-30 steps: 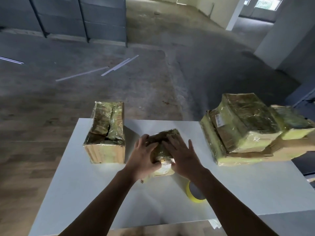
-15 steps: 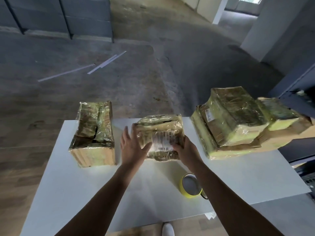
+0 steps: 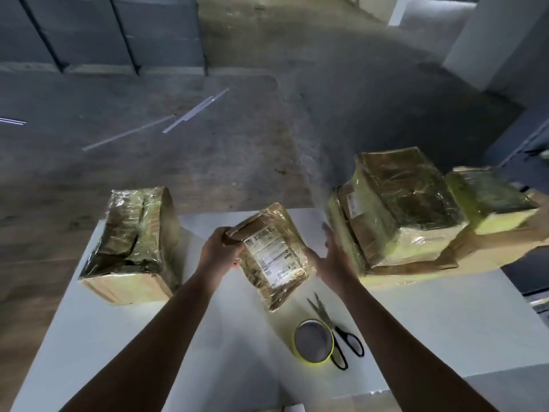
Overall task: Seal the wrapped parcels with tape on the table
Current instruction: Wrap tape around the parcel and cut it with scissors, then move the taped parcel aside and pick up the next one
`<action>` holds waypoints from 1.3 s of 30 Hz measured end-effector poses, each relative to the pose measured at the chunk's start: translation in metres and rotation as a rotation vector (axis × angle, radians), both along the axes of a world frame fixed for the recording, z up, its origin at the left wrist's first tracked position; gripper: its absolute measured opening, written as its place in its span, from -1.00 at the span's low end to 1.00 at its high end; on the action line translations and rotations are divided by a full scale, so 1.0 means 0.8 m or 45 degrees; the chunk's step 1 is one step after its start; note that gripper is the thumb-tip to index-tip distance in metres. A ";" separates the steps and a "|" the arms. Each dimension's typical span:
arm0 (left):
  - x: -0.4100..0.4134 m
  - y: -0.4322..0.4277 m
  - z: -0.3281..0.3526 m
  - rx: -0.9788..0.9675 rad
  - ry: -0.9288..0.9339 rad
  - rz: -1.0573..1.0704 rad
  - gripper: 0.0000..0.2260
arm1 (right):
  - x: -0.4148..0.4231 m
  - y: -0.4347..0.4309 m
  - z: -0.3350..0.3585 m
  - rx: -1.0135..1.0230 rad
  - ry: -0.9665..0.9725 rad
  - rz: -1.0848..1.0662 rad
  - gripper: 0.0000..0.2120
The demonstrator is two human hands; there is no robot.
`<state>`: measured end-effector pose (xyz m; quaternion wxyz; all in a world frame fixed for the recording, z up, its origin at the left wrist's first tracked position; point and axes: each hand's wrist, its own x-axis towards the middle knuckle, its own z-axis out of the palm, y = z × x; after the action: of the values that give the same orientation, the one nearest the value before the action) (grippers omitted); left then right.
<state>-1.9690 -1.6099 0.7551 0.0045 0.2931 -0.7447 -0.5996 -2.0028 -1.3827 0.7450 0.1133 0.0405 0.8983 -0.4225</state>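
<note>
**Small labelled parcel held between both hands over table centre**

A small film-wrapped parcel is held tilted over the middle of the white table, with its white shipping label turned up toward the camera. Its upper left corner is gripped by the left hand, fingers curled round the edge. The right hand is laid against the parcel's right edge with fingers straight and spread, not clenched; those fingers are motion-blurred. Whether the parcel's lowest corner touches the tabletop cannot be told.

A yellow tape roll is seen lying flat on the table just below and right of the parcel. Black-handled scissors are laid touching the roll's right side, blades closed and pointed toward the parcel.

A larger film-wrapped box is set at the table's left edge, well apart from the held parcel. At the right, a big wrapped parcel is stacked on flatter wrapped items, just beside the right hand. Another wrapped parcel is placed behind it at far right, on brown cardboard.

Pale metal strips are seen on the concrete floor beyond the table.
</note>
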 end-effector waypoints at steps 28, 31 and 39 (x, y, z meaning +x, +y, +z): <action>-0.050 0.147 -0.048 -0.154 -0.303 -0.422 -0.81 | -0.075 0.061 -0.035 0.360 -0.304 0.010 -0.64; -0.044 0.153 -0.046 -0.098 -0.296 -0.437 -0.74 | -0.063 0.053 -0.028 0.484 -0.292 0.023 -0.62; -0.030 0.135 -0.020 -0.121 -0.255 -0.269 -0.51 | -0.039 0.031 -0.008 0.567 0.100 0.210 -0.60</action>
<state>-1.9931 -1.5019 0.7392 -0.1189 0.2709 -0.7957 -0.5285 -2.0338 -1.3577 0.7384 0.1007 -0.0255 0.9733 -0.2046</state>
